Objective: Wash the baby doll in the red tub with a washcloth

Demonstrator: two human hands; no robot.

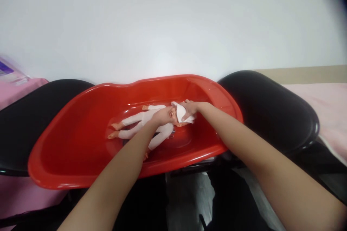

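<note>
A baby doll (pixel 149 116) lies on its back in a red baby bathtub (pixel 67 144), its feet to the left and its head to the right. The body and limbs are white, while the hands, feet and face are skin-toned. My right hand (pixel 190 107) presses a white cloth (pixel 181 112) over the top of the doll's head, fingers curved around it. At the doll's chest and chin rests my left hand (pixel 163 114). Its fingers are mostly hidden, so their grip does not show. The doll's face is partly covered by the cloth and my hands.
The tub rests across a black chair seat (pixel 16 126) on the left and another black seat (pixel 273 115) on the right. A white wall (pixel 162 25) rises behind it. Pink fabric (pixel 21 92) lies at far left, and a pale pink sheet (pixel 325 104) at right.
</note>
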